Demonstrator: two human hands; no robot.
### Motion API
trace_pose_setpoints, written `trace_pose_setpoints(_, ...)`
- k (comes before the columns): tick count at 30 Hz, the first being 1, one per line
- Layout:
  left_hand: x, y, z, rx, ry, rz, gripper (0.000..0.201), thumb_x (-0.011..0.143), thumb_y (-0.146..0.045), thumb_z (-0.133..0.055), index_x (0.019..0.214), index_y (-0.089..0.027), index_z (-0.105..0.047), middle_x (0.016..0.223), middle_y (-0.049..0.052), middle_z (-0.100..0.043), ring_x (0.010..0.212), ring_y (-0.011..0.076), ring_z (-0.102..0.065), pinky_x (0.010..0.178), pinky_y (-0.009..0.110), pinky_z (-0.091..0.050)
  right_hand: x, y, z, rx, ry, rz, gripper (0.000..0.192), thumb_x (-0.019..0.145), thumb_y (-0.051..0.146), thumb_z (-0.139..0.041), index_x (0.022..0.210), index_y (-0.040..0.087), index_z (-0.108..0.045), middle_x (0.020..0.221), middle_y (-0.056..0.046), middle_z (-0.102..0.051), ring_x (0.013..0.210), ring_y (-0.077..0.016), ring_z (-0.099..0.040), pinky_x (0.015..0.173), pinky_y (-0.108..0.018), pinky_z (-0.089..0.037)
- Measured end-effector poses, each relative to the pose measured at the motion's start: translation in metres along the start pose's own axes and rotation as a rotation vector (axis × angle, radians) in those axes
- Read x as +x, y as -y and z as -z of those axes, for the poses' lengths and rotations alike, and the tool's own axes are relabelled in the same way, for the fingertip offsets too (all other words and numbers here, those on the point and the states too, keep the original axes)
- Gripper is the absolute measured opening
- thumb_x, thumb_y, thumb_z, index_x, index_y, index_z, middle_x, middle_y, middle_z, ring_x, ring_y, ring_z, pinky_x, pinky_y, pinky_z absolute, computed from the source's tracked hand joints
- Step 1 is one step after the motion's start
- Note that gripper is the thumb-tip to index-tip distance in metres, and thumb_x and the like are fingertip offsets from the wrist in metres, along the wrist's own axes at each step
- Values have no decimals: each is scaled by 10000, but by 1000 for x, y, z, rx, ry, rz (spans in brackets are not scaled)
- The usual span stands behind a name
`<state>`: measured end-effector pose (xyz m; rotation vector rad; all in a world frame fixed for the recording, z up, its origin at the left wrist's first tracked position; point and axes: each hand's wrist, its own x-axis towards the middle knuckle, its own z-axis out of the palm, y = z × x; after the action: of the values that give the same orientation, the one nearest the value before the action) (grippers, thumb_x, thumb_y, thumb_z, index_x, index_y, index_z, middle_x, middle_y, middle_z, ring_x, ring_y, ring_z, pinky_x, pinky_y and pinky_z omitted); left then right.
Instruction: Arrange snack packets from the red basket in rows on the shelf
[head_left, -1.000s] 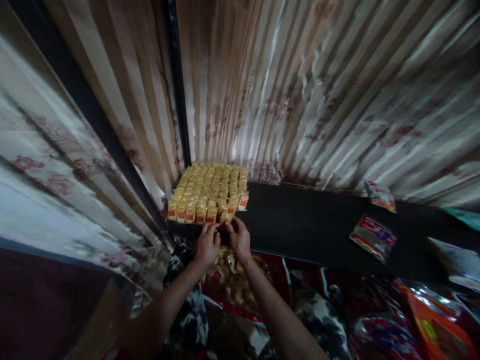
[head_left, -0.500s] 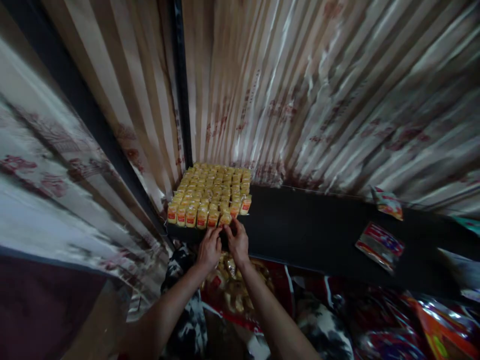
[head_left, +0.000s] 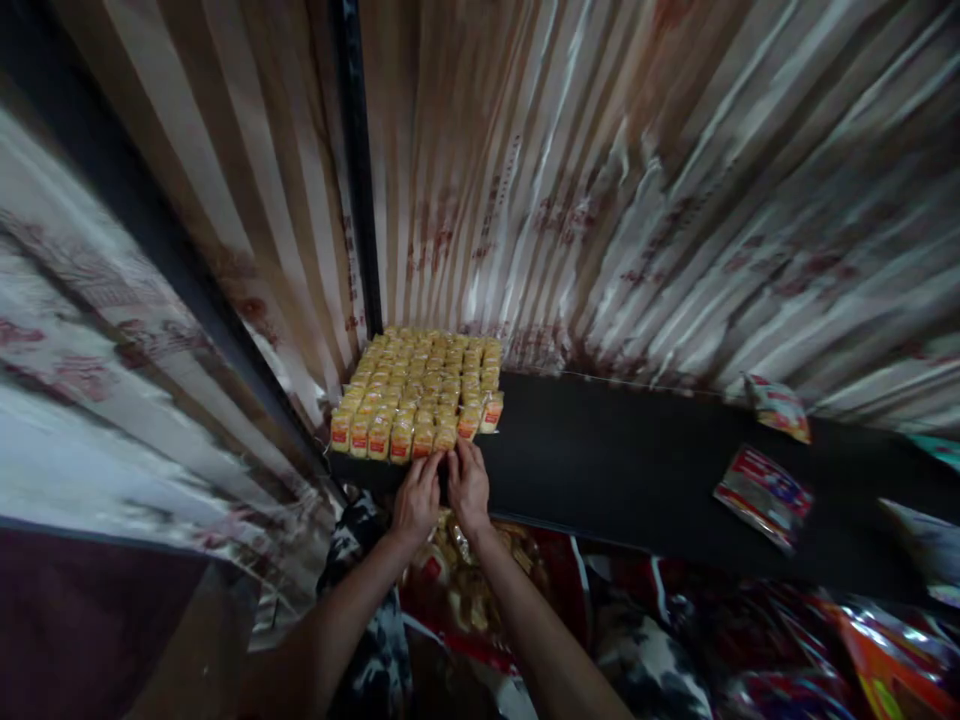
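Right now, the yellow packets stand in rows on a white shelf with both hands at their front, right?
Not white: the head view shows a black shelf under the rows of yellow packets, with the left hand and right hand at their front.

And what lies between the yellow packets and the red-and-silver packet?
The black shelf surface lies between the yellow packets and the red-and-silver packet, in the head view.
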<state>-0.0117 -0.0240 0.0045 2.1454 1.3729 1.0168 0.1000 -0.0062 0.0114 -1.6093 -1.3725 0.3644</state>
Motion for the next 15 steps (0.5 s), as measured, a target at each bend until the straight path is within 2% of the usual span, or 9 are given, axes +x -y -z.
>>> trace_pose_setpoints(7, -1, 2, -4, 0, -11, 27, 442, 900, -155, -306, 1325, -156, -424, 1284, 114, -513, 1215, 174, -477, 1044, 342, -396, 0, 1, 1, 65, -17, -21, 362, 862, 361, -422, 1132, 151, -539, 1031, -122, -612, 932, -211, -579, 859, -370, -471)
trace_pose_setpoints(12, -1, 2, -4, 0, -1, 53, 452, 895, -159, -307, 1332, -157, -423, 1289, 121, -510, 1217, 189, -476, 1039, 355, -401, 0, 5, 3, 58, -8, -55, 257, 858, 381, -435, 971, 182, -551, 906, -77, -603, 835, -192, -568, 798, -342, -469)
trace_pose_setpoints(15, -3, 2, -5, -8, -11, 45, 460, 887, -150, -317, 1337, -156, -414, 1302, 122, -498, 1232, 193, -461, 1043, 363, -396, -1, 5, 4, 66, -1, -51, 249, 856, 376, -445, 966, 183, -557, 907, -77, -595, 846, -194, -561, 803, -345, -466)
